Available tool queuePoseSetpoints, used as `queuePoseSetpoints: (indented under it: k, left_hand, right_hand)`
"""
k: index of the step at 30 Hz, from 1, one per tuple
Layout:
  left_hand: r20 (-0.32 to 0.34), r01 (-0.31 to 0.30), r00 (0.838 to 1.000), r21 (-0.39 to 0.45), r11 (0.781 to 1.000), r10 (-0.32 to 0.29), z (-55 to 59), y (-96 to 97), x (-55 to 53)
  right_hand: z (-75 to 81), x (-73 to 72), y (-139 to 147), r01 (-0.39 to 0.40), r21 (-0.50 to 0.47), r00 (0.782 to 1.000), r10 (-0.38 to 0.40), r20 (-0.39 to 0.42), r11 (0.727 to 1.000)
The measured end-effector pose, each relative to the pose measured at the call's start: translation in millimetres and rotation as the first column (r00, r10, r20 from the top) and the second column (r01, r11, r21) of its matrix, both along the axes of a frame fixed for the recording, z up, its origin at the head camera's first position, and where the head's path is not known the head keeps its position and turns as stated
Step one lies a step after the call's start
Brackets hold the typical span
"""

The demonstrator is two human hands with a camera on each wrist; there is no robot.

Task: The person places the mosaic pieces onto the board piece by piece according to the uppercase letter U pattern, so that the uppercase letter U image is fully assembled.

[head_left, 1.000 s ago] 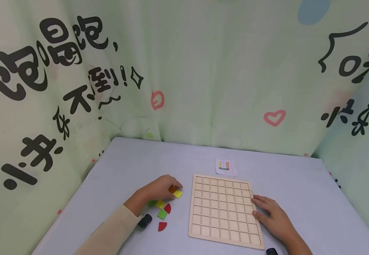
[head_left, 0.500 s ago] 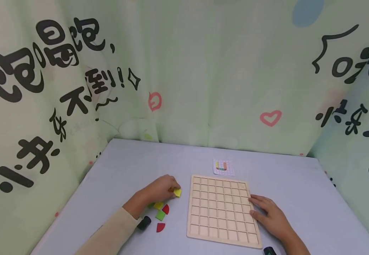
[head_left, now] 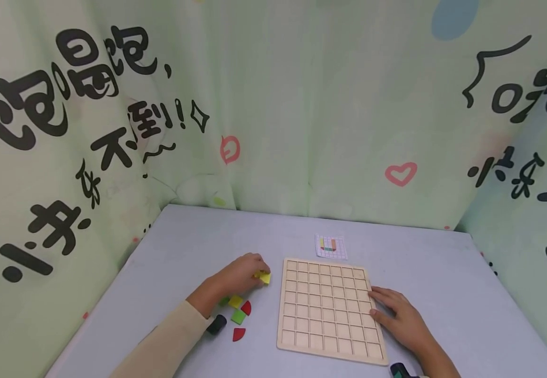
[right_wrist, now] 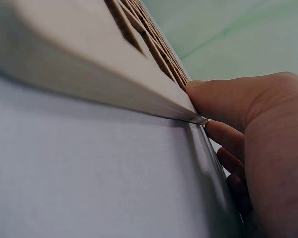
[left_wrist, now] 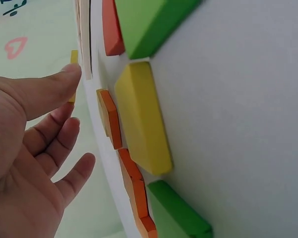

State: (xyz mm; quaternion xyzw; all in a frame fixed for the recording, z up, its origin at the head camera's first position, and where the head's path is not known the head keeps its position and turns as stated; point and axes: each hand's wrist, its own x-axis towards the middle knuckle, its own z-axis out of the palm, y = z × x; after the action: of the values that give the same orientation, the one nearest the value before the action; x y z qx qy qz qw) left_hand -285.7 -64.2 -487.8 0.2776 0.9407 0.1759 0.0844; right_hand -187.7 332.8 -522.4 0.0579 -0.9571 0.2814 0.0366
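Observation:
My left hand (head_left: 242,275) pinches a small yellow square tile (head_left: 265,278) between thumb and fingers, left of the wooden grid board (head_left: 332,310). In the left wrist view, this tile's edge (left_wrist: 73,57) shows at the thumb tip, above the tabletop. Near that hand lie another yellow tile (head_left: 235,302), a green square tile (head_left: 238,316), two red quarter-round tiles (head_left: 239,334), orange tiles (left_wrist: 109,119) and a darker green tile (left_wrist: 179,208). My right hand (head_left: 401,320) rests against the board's right edge, its thumb and fingers touching the rim.
A small card (head_left: 331,247) with a coloured U-shaped pattern on a grid lies behind the board. Pale printed curtains (head_left: 273,105) stand around the back and sides of the white table (head_left: 235,231).
My left hand has picked up the yellow tile from the table and raised it slightly. My right hand stays at the board's edge.

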Motion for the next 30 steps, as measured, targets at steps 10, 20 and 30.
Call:
queuePoseSetpoints:
  k: [10,20,30]
  left_hand:
    - [0.002,0.048,0.999,0.102,0.994,-0.048,3.0,8.4,-0.8]
    - [-0.009,0.086,0.996,0.170,0.982,-0.086,1.4,24.4,0.1]
    - [-0.023,0.098,0.995,0.190,0.977,-0.095,-2.0,43.6,-1.8]
  right_hand:
    - [0.1,0.5,-1,-0.008,-0.006,1.000,0.008,0.005,1.000]
    - [1.9,-1.0,0,-0.007,0.000,1.000,0.007,0.002,1.000]
    - [-0.7,-1.9,1,-0.005,0.000,1.000,0.005,0.011,1.000]
